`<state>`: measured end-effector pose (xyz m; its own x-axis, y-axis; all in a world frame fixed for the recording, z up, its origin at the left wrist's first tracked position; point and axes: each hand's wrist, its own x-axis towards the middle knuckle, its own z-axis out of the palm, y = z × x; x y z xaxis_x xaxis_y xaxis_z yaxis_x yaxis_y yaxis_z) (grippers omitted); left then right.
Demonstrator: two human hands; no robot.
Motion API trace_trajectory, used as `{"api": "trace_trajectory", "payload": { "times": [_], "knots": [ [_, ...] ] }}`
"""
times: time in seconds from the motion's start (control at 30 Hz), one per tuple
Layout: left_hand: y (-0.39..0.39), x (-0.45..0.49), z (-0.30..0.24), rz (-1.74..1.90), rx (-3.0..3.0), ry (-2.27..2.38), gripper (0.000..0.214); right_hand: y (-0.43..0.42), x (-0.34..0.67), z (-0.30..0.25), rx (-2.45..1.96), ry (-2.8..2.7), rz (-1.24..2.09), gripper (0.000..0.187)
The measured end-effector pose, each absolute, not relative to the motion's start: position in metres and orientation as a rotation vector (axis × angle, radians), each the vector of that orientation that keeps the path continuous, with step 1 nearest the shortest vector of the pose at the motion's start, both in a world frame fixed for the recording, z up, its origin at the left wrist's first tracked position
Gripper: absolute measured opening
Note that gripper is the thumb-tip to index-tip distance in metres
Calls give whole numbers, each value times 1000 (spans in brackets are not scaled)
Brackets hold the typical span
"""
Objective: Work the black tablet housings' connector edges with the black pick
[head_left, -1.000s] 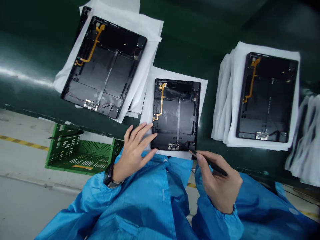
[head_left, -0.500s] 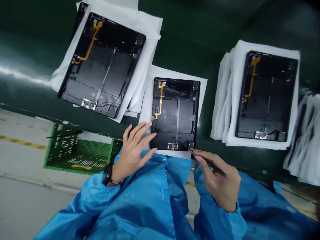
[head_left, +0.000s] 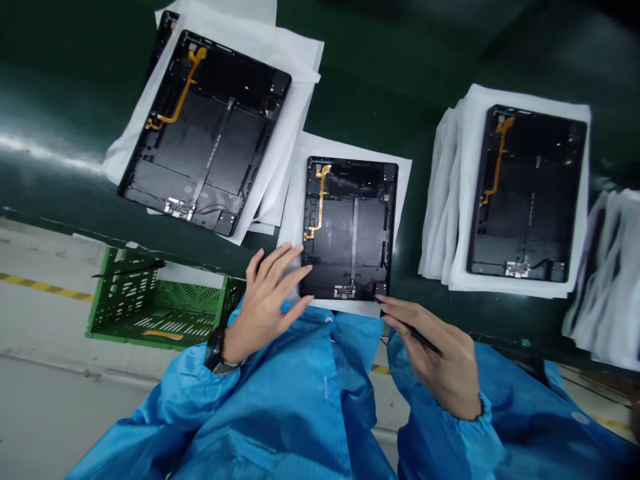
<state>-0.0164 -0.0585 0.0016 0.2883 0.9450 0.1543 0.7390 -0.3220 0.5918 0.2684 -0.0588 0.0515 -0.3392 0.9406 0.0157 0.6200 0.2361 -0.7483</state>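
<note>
Desk (head_left: 65, 87) is green and holds black tablet cases (head_left: 525, 193) on white paper. Middle tablet case (head_left: 350, 227) lies on its paper sheet (head_left: 350, 150), closest to the person. Green crate (head_left: 117, 287) holds an orange strip (head_left: 163, 335). Open left hand (head_left: 263, 307) rests by the case, apart from right hand (head_left: 437, 360), which pinches a black pen tool (head_left: 420, 335) near the case's corner.

Straight ahead of my left hand (head_left: 265, 300), the tablet housing (head_left: 350, 227) and its white sheet (head_left: 404, 200) bar the way, and the black pick (head_left: 410, 331) in my right hand (head_left: 435, 360) reaches that housing's near corner. Ahead of my right hand, a narrow strip of green work surface (head_left: 413, 233) gives me a lane before the stacked white sheets (head_left: 437, 200). Farther ahead and left of my left hand sits a second tablet housing (head_left: 200, 133); left of that hand, the green plastic crate (head_left: 190, 297) stands beyond the work surface's edge
</note>
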Motion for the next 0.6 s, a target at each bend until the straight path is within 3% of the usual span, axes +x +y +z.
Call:
{"api": "trace_trajectory", "payload": {
  "times": [0.6],
  "knots": [
    [-58, -16, 1, 679, 2165, 1516, 42, -59, 275, 45, -1420, -1936, 991, 26]
  ]
}}
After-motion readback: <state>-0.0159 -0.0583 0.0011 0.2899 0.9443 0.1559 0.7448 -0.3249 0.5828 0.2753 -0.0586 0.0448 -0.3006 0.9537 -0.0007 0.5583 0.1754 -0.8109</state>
